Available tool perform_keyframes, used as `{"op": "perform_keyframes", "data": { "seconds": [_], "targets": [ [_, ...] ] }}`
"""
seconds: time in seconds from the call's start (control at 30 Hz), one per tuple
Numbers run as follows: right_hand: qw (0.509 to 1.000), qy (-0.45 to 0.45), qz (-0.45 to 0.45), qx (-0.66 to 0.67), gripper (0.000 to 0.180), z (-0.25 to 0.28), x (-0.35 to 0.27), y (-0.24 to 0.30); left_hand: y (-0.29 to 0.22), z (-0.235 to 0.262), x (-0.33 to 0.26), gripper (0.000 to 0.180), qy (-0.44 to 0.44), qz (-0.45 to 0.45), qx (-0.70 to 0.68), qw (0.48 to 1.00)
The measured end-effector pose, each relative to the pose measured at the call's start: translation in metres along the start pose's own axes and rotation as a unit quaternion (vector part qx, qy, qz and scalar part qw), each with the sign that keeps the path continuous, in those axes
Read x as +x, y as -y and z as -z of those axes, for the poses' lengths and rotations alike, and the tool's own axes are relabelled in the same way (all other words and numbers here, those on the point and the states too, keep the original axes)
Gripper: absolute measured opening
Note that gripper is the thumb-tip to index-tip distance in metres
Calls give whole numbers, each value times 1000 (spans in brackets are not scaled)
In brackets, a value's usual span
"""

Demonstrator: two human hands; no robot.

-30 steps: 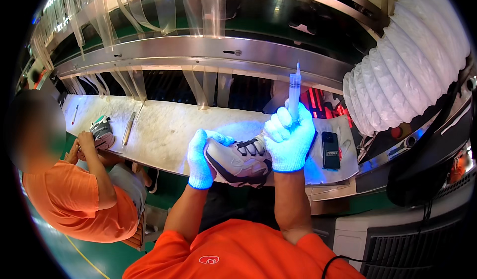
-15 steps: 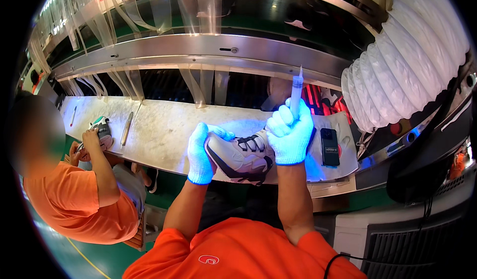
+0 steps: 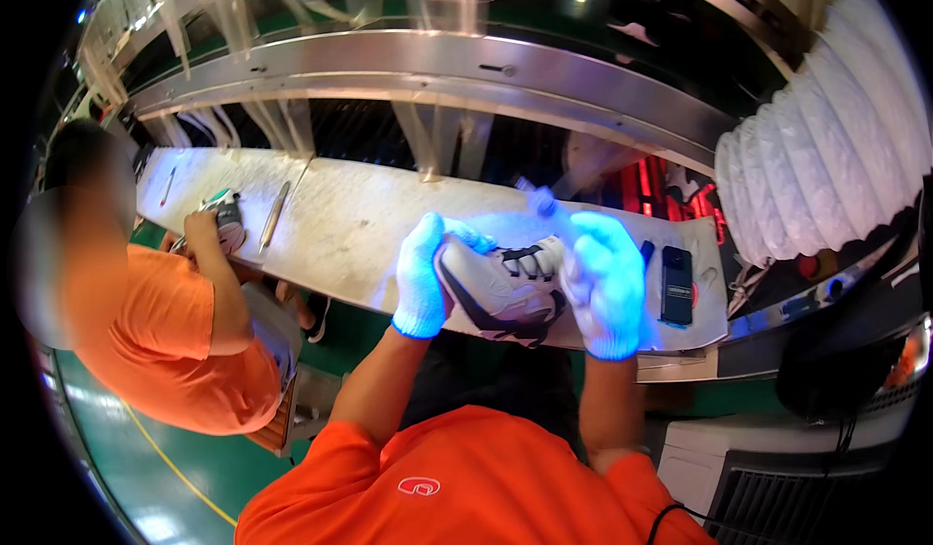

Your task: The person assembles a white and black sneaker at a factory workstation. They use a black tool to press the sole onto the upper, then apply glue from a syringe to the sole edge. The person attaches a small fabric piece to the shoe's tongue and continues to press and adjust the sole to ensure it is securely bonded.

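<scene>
A white, grey and black sneaker (image 3: pixel 501 288) is tilted on its side at the front edge of the bench (image 3: pixel 369 210). My left hand (image 3: pixel 420 278), in a white glove lit blue, is closed round its left end. At the shoe's other end, my gloved right hand (image 3: pixel 607 288) is closed on a syringe (image 3: pixel 541 198) with a bluish barrel. The syringe points up and left above the laces and is smeared by motion. Part of its barrel is hidden in my fingers.
A dark phone (image 3: pixel 677 288) lies right of my right hand. A pen-like tool (image 3: pixel 275 215) lies left on the bench. Further left, a co-worker in orange (image 3: pixel 185 302) holds another shoe (image 3: pixel 230 220). Red-glowing bars (image 3: pixel 649 192) and a white ribbed duct (image 3: pixel 816 176) stand at the right.
The syringe has tipped from upright to the left, and my right hand has turned with it. The whole view has shifted, while my left hand keeps its hold on the sneaker.
</scene>
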State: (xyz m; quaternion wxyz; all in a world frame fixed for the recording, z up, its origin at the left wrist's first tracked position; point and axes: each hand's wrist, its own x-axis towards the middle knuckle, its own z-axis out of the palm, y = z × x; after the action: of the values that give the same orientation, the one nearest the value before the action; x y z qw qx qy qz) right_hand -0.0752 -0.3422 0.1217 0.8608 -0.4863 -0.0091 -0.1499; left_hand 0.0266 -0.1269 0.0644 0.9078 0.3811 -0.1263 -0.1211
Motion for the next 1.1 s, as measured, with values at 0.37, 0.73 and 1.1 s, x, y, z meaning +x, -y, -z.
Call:
{"op": "perform_keyframes", "data": {
  "seconds": [0.37, 0.73, 1.1],
  "targets": [
    [854, 64, 184, -482, 22, -37, -43, 31, -1, -7, -5, 55, 28, -11, 25, 999],
    [828, 72, 220, -510, 19, -42, -45, 35, 0, -13, -5, 57, 35, -20, 40, 998],
    [813, 66, 253, -520, 17, -48, -48, 30, -1, -10, -10, 58, 44, -33, 67, 996]
  ]
}}
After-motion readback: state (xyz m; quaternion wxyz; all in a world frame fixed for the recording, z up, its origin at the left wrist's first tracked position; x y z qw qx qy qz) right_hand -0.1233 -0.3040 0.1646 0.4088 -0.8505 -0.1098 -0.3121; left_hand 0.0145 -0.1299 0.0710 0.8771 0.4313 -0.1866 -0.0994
